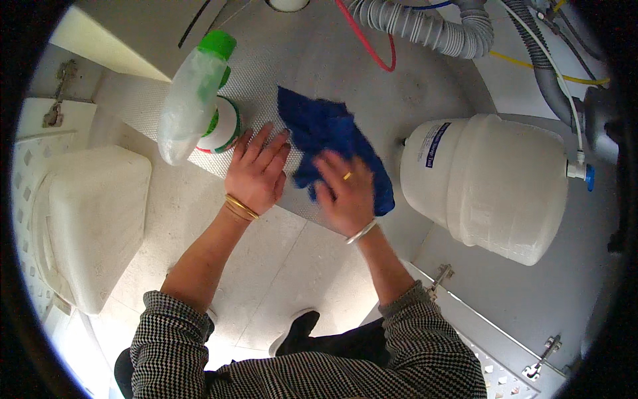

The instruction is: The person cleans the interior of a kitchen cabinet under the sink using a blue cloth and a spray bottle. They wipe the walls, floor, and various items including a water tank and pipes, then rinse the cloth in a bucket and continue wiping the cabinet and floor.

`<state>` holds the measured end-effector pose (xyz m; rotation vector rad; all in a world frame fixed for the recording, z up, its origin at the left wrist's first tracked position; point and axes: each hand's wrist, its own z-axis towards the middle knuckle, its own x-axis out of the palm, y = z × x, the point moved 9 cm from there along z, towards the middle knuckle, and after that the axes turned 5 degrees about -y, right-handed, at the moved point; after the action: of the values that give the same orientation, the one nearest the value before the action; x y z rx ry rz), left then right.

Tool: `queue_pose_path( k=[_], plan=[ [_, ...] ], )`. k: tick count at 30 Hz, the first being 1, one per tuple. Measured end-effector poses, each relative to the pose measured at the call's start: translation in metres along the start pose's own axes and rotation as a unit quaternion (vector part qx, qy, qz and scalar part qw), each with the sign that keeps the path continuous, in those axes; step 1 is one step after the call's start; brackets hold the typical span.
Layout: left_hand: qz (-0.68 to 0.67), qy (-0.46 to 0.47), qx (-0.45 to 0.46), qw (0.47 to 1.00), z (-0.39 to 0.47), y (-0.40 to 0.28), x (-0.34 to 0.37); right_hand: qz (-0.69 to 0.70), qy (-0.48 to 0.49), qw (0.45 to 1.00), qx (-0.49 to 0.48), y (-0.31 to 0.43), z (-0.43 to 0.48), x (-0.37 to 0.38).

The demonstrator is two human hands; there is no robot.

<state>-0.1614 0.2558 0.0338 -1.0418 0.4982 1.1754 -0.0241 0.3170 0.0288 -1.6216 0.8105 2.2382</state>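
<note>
My left hand (256, 172) lies palm down, fingers apart and nothing in it, at the front edge of the silvery textured liner (259, 60). Its fingertips are close beside a white round container (227, 127) with green and red trim. A translucent bottle (187, 109) with a green cap stands in front of that container and partly hides it. On the liner a crumpled dark blue cloth (319, 119) is spread out. Over the cloth's lower part is my right hand (346, 192), blurred; whether its fingers grip the fabric is unclear.
A white storage tank (498, 184) with a blue valve (590, 178) lies on the right. Above it run a grey corrugated hose (413, 25), a red tube (366, 45) and a yellow tube (528, 65). Cabinet hinges (441, 277) edge the opening. A white plastic bin (99, 219) stands left.
</note>
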Motion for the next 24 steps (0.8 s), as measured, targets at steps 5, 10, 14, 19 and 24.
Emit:
queue_pose_path(
  k=[5,10,14,19,24],
  plan=[
    [-0.001,0.018,-0.009,1.0,0.003,0.002,0.005,-0.118,-0.111,0.949,0.272,-0.158,0.105,-0.003],
    [0.001,0.007,-0.013,1.0,0.008,0.007,0.01,-0.128,-0.048,0.969,0.206,-0.201,0.266,0.026],
    [-0.015,-0.017,-0.002,1.0,0.019,0.01,0.013,-0.083,-0.024,0.987,0.132,-0.182,0.325,0.064],
    [-0.006,-0.036,0.016,0.999,0.022,0.002,0.011,0.058,-0.067,0.985,0.148,-0.143,0.314,0.102],
    [0.015,-0.016,0.018,1.0,0.008,-0.005,0.006,-0.054,-0.043,0.998,-0.008,-0.054,0.225,0.08]
  ],
)
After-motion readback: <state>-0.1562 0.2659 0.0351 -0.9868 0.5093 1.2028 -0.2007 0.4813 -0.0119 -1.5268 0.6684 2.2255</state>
